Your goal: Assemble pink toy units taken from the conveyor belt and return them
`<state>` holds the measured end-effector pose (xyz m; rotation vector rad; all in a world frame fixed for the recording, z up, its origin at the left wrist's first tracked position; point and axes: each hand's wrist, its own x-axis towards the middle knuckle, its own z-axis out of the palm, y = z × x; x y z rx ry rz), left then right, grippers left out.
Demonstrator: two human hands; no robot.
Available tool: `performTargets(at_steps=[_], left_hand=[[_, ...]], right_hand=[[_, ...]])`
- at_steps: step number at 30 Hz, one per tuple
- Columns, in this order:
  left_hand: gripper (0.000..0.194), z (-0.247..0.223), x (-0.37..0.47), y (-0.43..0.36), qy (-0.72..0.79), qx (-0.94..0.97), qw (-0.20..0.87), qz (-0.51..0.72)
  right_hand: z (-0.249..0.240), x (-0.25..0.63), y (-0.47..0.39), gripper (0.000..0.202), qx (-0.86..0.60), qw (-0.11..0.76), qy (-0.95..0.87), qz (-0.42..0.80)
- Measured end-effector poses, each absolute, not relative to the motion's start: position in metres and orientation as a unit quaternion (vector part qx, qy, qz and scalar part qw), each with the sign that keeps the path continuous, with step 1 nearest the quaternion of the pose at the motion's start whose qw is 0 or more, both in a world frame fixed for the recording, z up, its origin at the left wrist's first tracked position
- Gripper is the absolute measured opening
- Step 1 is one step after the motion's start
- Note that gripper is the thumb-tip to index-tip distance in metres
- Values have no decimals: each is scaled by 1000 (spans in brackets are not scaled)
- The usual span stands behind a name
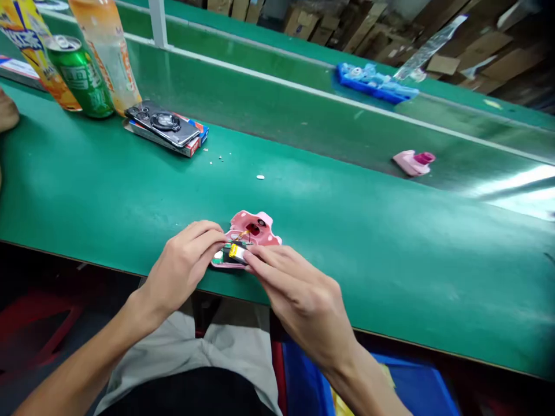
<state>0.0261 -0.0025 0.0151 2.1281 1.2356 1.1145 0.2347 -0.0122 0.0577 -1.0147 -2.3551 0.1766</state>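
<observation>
An opened pink plastic casing [274,238] lies near the table's front edge, its upper shell tipped back. Inside are a green circuit board [219,257], a dark part and thin wires [245,233]. My left hand [184,254] is closed, its fingertips pinched at the casing's left edge and partly hiding it. Between the thumb and fingers of my right hand [303,289] is a small silver battery [238,252] with yellow tape on one end, tilted over the open casing. The right fingers cover the battery's other end.
At the back left, a phone [167,122] rests on a flat box [191,151], beside a green can [80,78] and drink bottles [106,52]. Across the back sit a pink part [414,163] and a blue tray [375,84]. Another person's hand [7,111] shows at far left.
</observation>
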Motion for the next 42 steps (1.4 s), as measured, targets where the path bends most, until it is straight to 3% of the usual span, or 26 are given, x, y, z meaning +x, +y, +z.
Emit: performTargets(at_steps=[11,16,24,28,31,33,36,38,40,42], left_hand=[[15,15,28,-9,438,813,124,362],[32,12,20,-18,398,868,98,281],[32,8,20,-15,380,877,80,283],[33,5,21,-14,372,884,64,276],[31,1,22,-15,375,881,69,281],[30,-3,23,-15,375,880,72,282],[29,-6,23,-14,374,877,94,287],[28,-5,21,-12,379,869,126,293],[27,-2,19,-11,382,858,164,301],[25,2,16,-11,377,844,217,315]], right_hand=[[52,235,-9,38,-338,151,-928,-39],[54,225,-22,44,-321,78,-937,-111],[19,234,-28,35,-408,249,-877,-52],[9,250,-46,34,-414,311,-849,-103],[31,268,-23,15,-465,347,-805,-125],[62,267,18,42,-568,258,-781,-17],[108,235,92,71,-621,-146,-723,266],[126,206,127,71,-557,-357,-678,321],[133,181,143,68,-532,-429,-655,322],[137,164,142,64,-536,-427,-658,311]])
